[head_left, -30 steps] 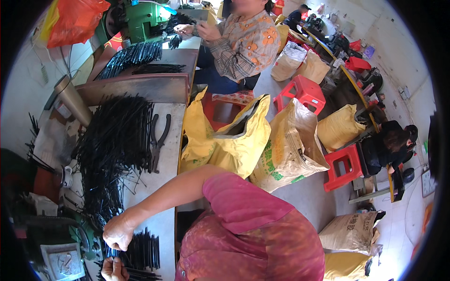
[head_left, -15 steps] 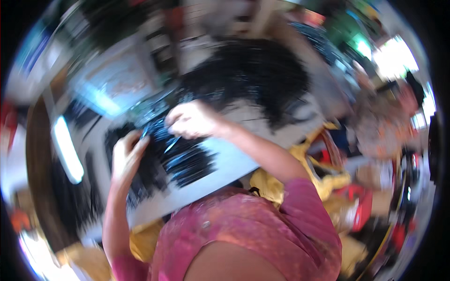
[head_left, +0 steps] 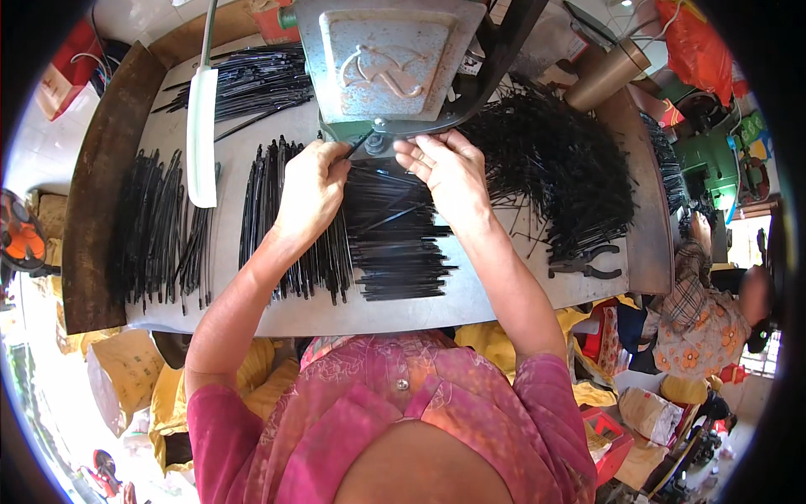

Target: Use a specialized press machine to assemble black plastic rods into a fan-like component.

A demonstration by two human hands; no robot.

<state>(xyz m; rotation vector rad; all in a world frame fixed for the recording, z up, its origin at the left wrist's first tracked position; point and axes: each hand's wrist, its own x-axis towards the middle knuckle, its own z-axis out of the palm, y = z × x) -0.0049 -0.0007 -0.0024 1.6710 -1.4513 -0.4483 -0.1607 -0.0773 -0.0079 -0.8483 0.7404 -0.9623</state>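
My left hand (head_left: 311, 186) pinches a thin black rod (head_left: 359, 144) and holds its tip against the small round fitting (head_left: 375, 143) at the foot of a grey metal press machine (head_left: 384, 59). Just to the right of that fitting, my right hand (head_left: 445, 172) has its fingers curled, touching the machine's base; whether it grips a rod I cannot tell. Under both hands lies a flat stack of black rods (head_left: 395, 244) on the grey worktable (head_left: 252, 307).
More bundles of black rods lie at the left (head_left: 159, 227), the back left (head_left: 252, 80) and in a tangled heap at the right (head_left: 562, 176). Pliers (head_left: 585, 265) lie near the right front edge. A white tube lamp (head_left: 201, 134) hangs over the left. Another person (head_left: 705, 311) sits at the right.
The view has swung from the room and a blurred turn to face the worktable squarely. Both hands have moved up from the rod stack to the machine's fitting.
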